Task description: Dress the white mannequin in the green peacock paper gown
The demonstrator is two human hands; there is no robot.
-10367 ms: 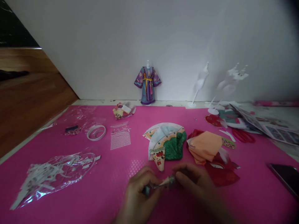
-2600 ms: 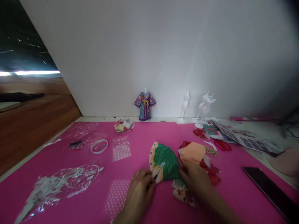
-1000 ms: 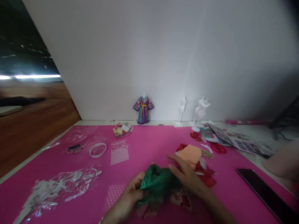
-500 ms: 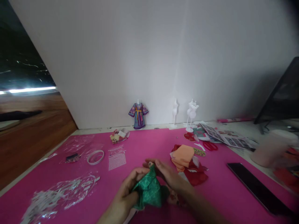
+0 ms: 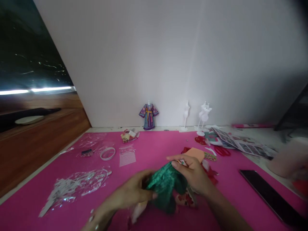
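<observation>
A small green patterned doll garment (image 5: pixel 166 181) hangs between my two hands over the pink mat, blurred by motion. My left hand (image 5: pixel 134 191) pinches its left side between thumb and fingers. At its upper right, my right hand (image 5: pixel 192 171) grips the cloth, thumb on top, with a bit of cream print showing by the fingers. Below the right hand shows a cream fabric with red print (image 5: pixel 187 199); whether it joins the green piece I cannot tell. A pale strip of cloth (image 5: pixel 139 210) shows under my left hand.
Behind stand a dressed doll form (image 5: pixel 149 117) and bare white doll forms (image 5: pixel 203 115). An orange fabric piece (image 5: pixel 193 154), red scissors (image 5: pixel 222 150) and a dark phone-like slab (image 5: pixel 269 195) lie right. A tape roll (image 5: pixel 108 154) and plastic bag of white pieces (image 5: pixel 74 184) lie left.
My right hand has gone from lying beside the green garment to gripping its upper right corner. The cloth is spread wider and tilted. The whole view has shifted slightly.
</observation>
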